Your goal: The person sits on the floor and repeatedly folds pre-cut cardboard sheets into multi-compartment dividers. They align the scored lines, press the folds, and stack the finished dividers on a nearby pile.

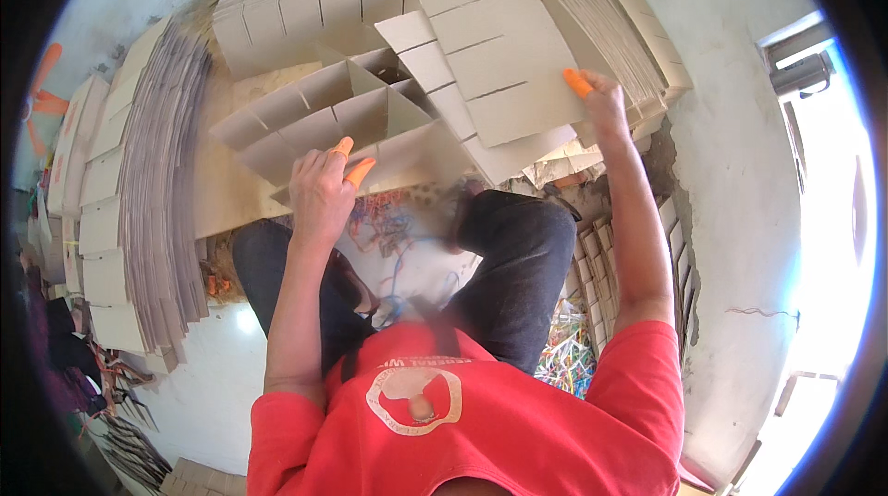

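Firstly, one cardboard partition (319, 112), crossed panels forming open cells, standing on the wooden table (222, 195) ahead of the seated person. Item, left hand (319, 186): at the partition's near side, two fingertips in orange covers (359, 172), standing apart; whether the grip has the near panel's edge between them, cannot tell. Item, right hand (606, 105): at the right edge of a slotted sheet (499, 56), one orange-covered tip against that edge; the underside is hidden, so a closed pinch cannot be confirmed. Sheet lies tilted over further slotted card, three slits showing, right of the partition. Item, card stacks: one along the left (148, 191), one at the rear (324, 1).

Step in hand, as judged: taking up a sheet while the partition is steadied. Next move, as judged, calls for a sure edge hold, one sheet parted from those beneath, and slits lined up with the crossing panels.
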### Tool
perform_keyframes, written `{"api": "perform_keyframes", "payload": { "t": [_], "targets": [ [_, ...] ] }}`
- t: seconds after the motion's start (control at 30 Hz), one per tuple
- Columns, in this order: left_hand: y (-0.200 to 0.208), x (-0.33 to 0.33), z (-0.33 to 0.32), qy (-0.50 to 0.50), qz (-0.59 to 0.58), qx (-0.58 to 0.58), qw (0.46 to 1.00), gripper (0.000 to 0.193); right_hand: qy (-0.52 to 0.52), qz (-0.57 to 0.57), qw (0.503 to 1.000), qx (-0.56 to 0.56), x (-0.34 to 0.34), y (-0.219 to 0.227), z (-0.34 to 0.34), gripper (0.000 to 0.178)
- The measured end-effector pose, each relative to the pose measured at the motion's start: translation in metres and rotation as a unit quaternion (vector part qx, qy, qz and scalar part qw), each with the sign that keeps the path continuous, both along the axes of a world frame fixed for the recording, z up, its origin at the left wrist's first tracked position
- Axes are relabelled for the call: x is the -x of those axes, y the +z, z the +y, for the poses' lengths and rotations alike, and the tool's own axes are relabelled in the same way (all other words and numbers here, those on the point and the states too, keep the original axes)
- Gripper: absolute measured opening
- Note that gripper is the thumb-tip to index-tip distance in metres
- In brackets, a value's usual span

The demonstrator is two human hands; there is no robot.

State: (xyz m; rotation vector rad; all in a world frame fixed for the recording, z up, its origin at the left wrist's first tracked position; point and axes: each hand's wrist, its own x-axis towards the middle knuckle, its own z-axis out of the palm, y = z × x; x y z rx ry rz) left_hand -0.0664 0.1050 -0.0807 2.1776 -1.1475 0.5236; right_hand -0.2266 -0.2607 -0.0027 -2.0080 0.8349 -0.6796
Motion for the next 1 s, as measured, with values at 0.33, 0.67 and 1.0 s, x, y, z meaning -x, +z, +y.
{"api": "perform_keyframes", "payload": {
  "t": [0.33,0.67,1.0],
  "targets": [
    [0.003,0.001,0.012,0.006,0.028,-0.027,0.999,0.028,0.147,0.031,0.989,-0.009,-0.015,0.086,0.093,0.019],
    [0.004,-0.002,0.008,-0.013,0.068,-0.014,0.998,0.010,0.227,-0.022,0.960,0.166,-0.060,0.066,0.154,0.041],
    [0.009,-0.002,0.003,-0.005,0.076,-0.021,0.997,0.010,0.243,-0.001,0.945,0.217,-0.071,0.056,0.162,0.037]
  ]
}}
